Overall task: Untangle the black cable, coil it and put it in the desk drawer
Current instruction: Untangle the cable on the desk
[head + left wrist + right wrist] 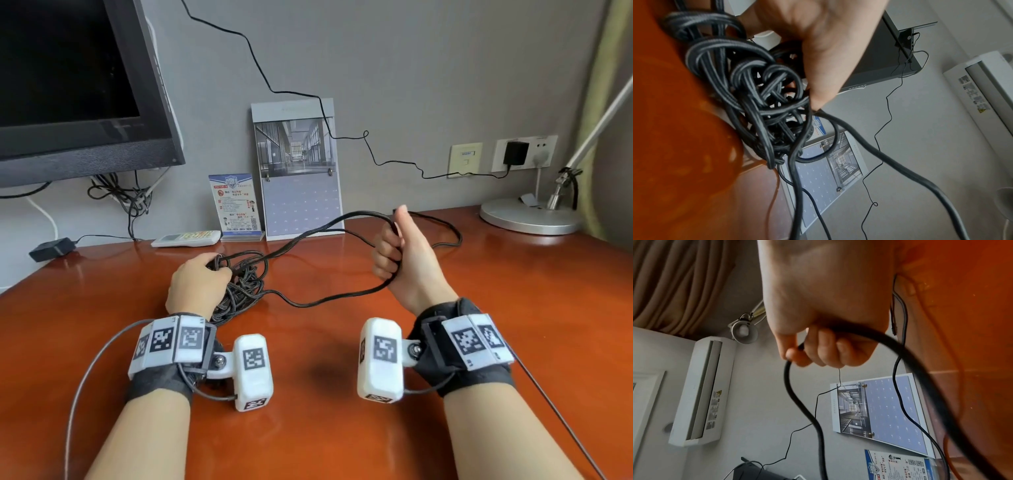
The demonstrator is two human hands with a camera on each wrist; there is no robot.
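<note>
A tangled bundle of black cable point(239, 291) lies on the reddish wooden desk point(308, 428), left of centre. My left hand point(202, 281) rests on top of the bundle and grips its strands; in the left wrist view the knot point(760, 100) sits under the thumb and fingers. Two loose strands run from the bundle to my right hand point(399, 253), which is raised above the desk with fingers curled round the cable point(869, 334). Beyond that hand the cable loops on over the desk point(452, 236). No drawer shows.
A monitor point(78, 85) stands at the back left, a desk calendar point(296, 171) and a leaflet stand point(236, 205) at the back centre, a remote point(186, 238) beside them. A lamp base point(527, 216) sits back right. A thin wire point(394, 164) runs along the wall to a plugged adapter point(515, 154).
</note>
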